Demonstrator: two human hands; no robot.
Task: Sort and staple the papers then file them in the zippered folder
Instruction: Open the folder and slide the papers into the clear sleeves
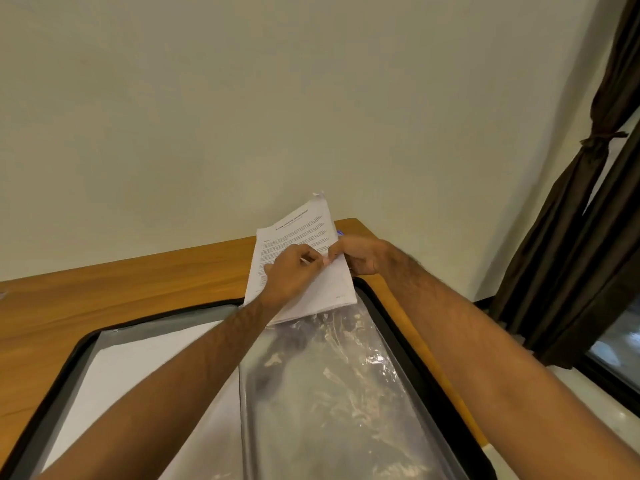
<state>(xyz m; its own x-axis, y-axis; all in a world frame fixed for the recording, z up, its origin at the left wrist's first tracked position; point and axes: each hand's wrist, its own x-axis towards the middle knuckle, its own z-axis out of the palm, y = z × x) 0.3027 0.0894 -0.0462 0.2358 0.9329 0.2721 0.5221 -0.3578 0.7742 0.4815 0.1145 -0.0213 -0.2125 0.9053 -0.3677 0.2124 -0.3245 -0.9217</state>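
Print on the papers (304,244) is too blurred to read, and your left hand (289,275) covers the middle of the top sheet. Folder (391,306) lies open on the table (104,292); its near edge and left corner are cut off by the frame, and your forearms hide part of its centre. Your left hand reaches across from the lower left, fingers curled, pinching the stack's right edge. Your right hand (360,256) comes in from the lower right and grips that same edge from behind; its fingertips are hidden by the sheets. Papers stand tilted at the folder's far edge, their lower end over a crinkled clear sleeve (329,375). A small blue item (339,232) beside the stack cannot be identified.
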